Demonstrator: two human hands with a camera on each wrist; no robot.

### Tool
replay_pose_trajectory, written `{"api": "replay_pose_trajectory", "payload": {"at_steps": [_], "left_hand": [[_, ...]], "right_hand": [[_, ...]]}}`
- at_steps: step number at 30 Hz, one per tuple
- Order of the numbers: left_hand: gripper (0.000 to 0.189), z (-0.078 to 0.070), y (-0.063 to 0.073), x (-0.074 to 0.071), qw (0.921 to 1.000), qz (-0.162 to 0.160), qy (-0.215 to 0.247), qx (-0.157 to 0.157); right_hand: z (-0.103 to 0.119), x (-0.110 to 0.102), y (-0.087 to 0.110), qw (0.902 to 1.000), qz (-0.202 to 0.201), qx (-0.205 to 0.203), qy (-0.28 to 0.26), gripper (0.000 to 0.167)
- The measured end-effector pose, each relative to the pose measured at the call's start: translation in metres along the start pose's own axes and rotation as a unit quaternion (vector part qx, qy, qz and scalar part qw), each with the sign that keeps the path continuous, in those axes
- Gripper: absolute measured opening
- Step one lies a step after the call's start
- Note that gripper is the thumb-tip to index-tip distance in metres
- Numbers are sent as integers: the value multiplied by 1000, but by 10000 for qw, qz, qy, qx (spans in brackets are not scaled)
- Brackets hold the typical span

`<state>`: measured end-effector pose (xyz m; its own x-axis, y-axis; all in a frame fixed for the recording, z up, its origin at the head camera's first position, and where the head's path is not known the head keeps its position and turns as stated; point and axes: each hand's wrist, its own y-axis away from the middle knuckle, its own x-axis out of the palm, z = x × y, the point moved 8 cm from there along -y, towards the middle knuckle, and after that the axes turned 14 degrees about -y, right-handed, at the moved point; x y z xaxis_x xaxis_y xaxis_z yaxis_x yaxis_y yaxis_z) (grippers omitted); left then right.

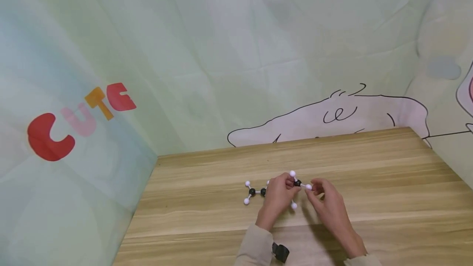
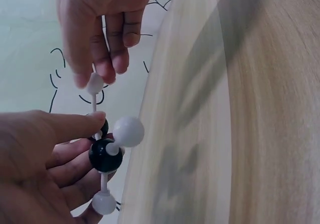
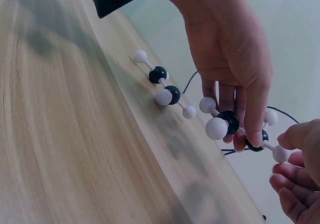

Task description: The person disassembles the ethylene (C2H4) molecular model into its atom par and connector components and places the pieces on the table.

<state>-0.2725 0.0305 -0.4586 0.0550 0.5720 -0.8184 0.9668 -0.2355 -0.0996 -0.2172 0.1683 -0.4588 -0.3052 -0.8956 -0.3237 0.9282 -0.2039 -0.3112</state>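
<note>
My left hand (image 1: 278, 195) holds a ball-and-stick molecule model (image 2: 105, 155) above the wooden table. It has two black balls, with white balls on white sticks around them. In the left wrist view, thumb and fingers grip it about the black balls. My right hand (image 1: 330, 208) pinches a white end ball (image 3: 281, 153) of this model between thumb and fingertips, the ball joined by its stick to a black ball (image 3: 255, 140). A second, similar model (image 3: 165, 86) lies on the table, partly hidden behind the left hand in the head view.
The wooden table (image 1: 192, 216) reaches back to a printed fabric backdrop (image 1: 207, 52) with cartoon lines. Coloured letters (image 1: 51, 137) mark the fabric on the left. A black device (image 1: 281, 252) sits at the left wrist.
</note>
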Motion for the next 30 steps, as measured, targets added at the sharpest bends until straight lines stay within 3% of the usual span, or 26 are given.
{"api": "replay_pose_trajectory", "payload": {"at_steps": [3, 7, 11, 14, 17, 23, 30], "left_hand": [[19, 2, 1, 0, 9997, 150, 200, -12], [28, 0, 2, -1, 9988, 317, 284, 224], [33, -6, 3, -2, 9962, 560, 77, 658], [27, -12, 4, -4, 9916, 674, -286, 1065], [17, -17, 5, -6, 9877, 754, -492, 1277], [8, -23, 5, -13, 9831, 658, -753, 1531], [8, -25, 6, -19, 9796, 669, -1057, 1575]], "right_hand": [[2, 0, 0, 10000, -24, -76, -46, 18], [5, 0, 0, 9998, -23, -185, -94, 12], [8, 1, 0, 9995, 19, -287, -127, 11], [10, 1, 0, 9992, 27, -377, -161, 11], [11, 1, -1, 9989, 56, -433, -196, 13], [16, 2, 0, 9975, 179, -609, -322, 12], [17, 5, -1, 9971, 419, -534, -334, 11]]}}
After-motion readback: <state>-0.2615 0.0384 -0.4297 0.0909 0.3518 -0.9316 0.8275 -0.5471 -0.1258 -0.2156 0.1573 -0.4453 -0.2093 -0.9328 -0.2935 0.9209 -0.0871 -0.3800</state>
